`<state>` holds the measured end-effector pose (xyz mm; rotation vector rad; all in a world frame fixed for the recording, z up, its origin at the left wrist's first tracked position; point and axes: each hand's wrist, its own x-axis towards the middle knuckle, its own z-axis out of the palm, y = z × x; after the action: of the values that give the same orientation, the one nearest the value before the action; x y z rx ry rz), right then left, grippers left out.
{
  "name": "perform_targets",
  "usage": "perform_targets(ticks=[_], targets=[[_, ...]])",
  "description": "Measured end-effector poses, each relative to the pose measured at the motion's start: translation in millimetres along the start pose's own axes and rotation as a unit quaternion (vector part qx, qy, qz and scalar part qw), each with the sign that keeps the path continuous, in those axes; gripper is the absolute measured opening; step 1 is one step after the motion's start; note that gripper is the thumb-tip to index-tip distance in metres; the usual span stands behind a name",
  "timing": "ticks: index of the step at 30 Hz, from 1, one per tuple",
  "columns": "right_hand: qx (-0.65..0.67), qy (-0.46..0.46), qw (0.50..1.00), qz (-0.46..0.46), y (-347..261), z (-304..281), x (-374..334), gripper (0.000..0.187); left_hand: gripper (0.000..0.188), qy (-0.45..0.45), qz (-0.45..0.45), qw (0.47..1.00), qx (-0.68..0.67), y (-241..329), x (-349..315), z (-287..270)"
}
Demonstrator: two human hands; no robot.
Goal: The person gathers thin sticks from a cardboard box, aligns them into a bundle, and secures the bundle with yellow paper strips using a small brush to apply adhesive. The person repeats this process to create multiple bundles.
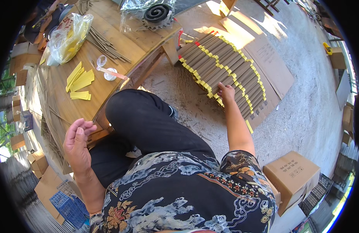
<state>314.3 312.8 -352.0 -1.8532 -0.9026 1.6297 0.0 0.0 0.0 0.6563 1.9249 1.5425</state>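
Note:
My right hand (226, 93) reaches forward to rows of thin brown incense-stick bundles (226, 58) lying on flattened cardboard on the floor. Its fingers are bent together on a bundle at the near edge of the rows; the fingertips are partly hidden. Yellow paper bands wrap the bundles' ends, with a few red ones at the far left. My left hand (79, 145) is raised beside the table's near edge, fingers loosely curled and apart from the thumb, holding nothing. Nearest to it on the table are yellow paper strips (80, 79).
On the wooden table (109, 23) are loose brown sticks (105, 44), a clear plastic bag (68, 39), a small white jar (110, 74) with a flat stick across it, and a dark coil (157, 13). A cardboard box (292, 174) stands at my right. Blue crates (68, 202) lie at left.

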Motion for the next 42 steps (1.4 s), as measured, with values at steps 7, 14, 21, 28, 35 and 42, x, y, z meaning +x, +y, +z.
perform_targets(ticks=[7,14,21,28,35,42], targets=[[-0.09,0.055,0.994,0.02,-8,7,31,0.039,0.028,0.019,-0.019,0.999,0.022,-9,14,3],[-0.134,0.07,0.987,0.056,-1,8,40,0.043,0.028,0.026,-0.036,0.999,0.03,-13,20,-2],[-0.153,0.09,0.979,0.096,-11,21,43,0.039,0.028,0.044,-0.043,0.998,0.025,-19,13,-13],[-0.034,0.099,0.994,0.026,5,16,30,0.023,0.018,0.097,-0.017,0.995,0.008,-23,-3,-37],[-0.229,-0.152,0.953,-0.127,19,37,-35,0.009,0.019,0.215,-0.013,0.974,-0.068,-50,-41,-87],[-0.216,-0.308,0.864,-0.335,-80,122,-212,0.01,0.017,0.326,-0.006,0.944,-0.055,-94,-48,-159]])
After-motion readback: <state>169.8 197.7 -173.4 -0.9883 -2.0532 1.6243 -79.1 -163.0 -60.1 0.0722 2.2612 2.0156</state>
